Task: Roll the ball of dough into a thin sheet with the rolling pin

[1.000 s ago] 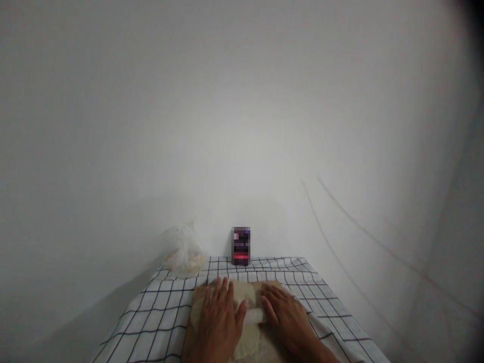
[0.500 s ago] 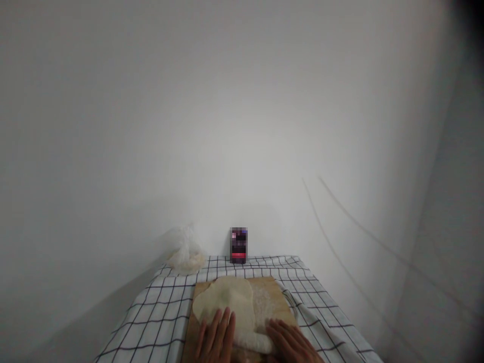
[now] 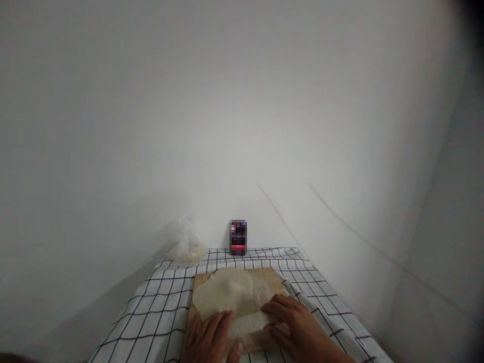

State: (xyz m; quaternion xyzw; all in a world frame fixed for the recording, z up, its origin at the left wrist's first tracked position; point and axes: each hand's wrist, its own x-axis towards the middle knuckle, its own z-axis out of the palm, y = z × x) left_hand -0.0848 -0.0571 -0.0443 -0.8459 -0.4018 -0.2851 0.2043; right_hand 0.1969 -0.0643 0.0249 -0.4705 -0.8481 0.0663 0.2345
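Note:
A thin pale sheet of dough (image 3: 227, 292) lies over the far left part of a wooden board (image 3: 266, 276). Across its near edge runs a pale, floury rolling pin (image 3: 247, 325); whether dough is wrapped around it I cannot tell. My left hand (image 3: 212, 333) is curled over the pin's left end, its fingertips close to the dough and thumb on the near side. At the other end my right hand (image 3: 293, 322) closes on the pin, fingers bent over the top and thumb below. Both hands hide the pin's ends.
A black-and-white checked cloth (image 3: 151, 312) covers the table. Behind the board, a phone-like dark object (image 3: 238, 238), its front blurred, leans against the white wall (image 3: 242, 126). A clear plastic bag (image 3: 186, 247) with something pale inside stands at the back left.
My right hand has gone from lying flatter to gripping with bent fingers and thumb. My left fingers have curled from stretched out. The pin shows slightly higher, as the whole view has shifted up.

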